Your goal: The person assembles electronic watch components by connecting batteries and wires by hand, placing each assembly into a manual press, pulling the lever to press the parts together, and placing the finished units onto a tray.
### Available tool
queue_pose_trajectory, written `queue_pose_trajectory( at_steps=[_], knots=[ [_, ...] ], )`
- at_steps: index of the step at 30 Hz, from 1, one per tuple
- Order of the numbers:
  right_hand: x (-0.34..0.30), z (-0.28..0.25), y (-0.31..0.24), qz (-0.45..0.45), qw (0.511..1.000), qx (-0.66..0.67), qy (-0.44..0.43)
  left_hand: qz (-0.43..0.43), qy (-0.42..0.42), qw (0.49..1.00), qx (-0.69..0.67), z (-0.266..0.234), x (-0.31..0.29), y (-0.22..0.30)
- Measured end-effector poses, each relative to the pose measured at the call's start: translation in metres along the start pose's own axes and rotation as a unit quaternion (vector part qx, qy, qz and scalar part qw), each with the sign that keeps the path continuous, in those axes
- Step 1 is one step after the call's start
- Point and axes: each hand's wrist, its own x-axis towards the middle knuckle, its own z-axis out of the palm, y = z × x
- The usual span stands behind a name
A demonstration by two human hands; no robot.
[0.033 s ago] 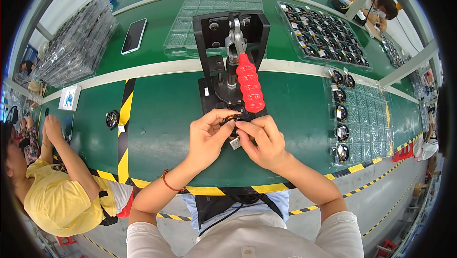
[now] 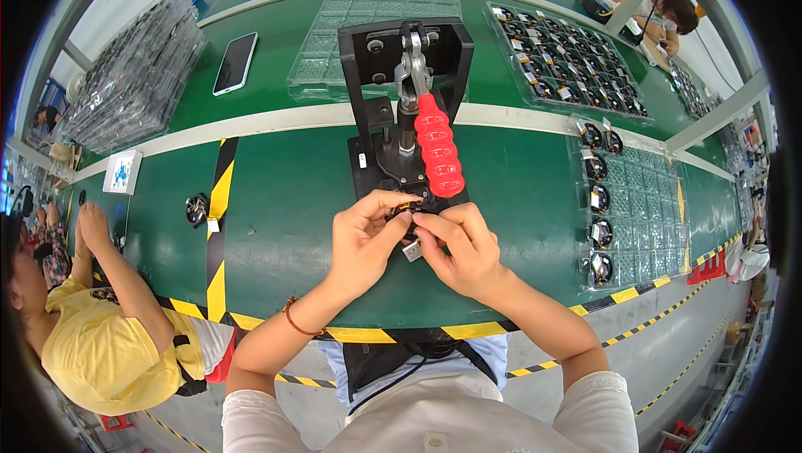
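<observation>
Both hands meet at the base of the black lever press (image 2: 401, 110): left hand (image 2: 361, 240) and right hand (image 2: 458, 246) each pinch-closed on one small dark part (image 2: 407, 206) held just above the green bench (image 2: 276, 202). Judged step: seating the part on the press bed, under the raised red handle (image 2: 438, 145). The next move would call for fine alignment, then fingers clear.

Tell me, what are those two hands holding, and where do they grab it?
Both the left hand and right hand pinch a small dark round part by its edges with their fingertips, at the base of the black press.
</observation>
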Motion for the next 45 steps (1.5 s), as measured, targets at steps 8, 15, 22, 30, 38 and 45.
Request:
queue_pose_trajectory(
  at_steps=[8,15,22,30,38,45],
  knots=[
    [-0.003,0.0,0.001,-0.003,1.0,0.015,-0.014,-0.011,-0.01,1.0,0.024,-0.002,0.001,0.002],
    [0.003,-0.014,0.017,0.011,0.992,0.111,0.064,-0.038,0.002,0.998,0.043,0.003,0.002,0.011],
    [0.111,-0.036,0.017,-0.211,0.972,-0.091,-0.039,-0.018,-0.045,0.986,0.16,-0.004,0.008,0.009],
    [0.178,-0.034,0.006,-0.163,0.986,0.028,0.032,0.041,-0.103,0.945,0.309,-0.01,0.012,0.004],
    [0.211,-0.024,0.04,0.082,0.975,-0.196,0.061,-0.08,-0.238,0.874,-0.416,-0.047,0.024,0.043],
    [0.04,-0.023,0.017,0.095,0.955,-0.084,-0.268,-0.083,-0.265,0.561,-0.78,-0.038,0.023,0.069]
  ],
)
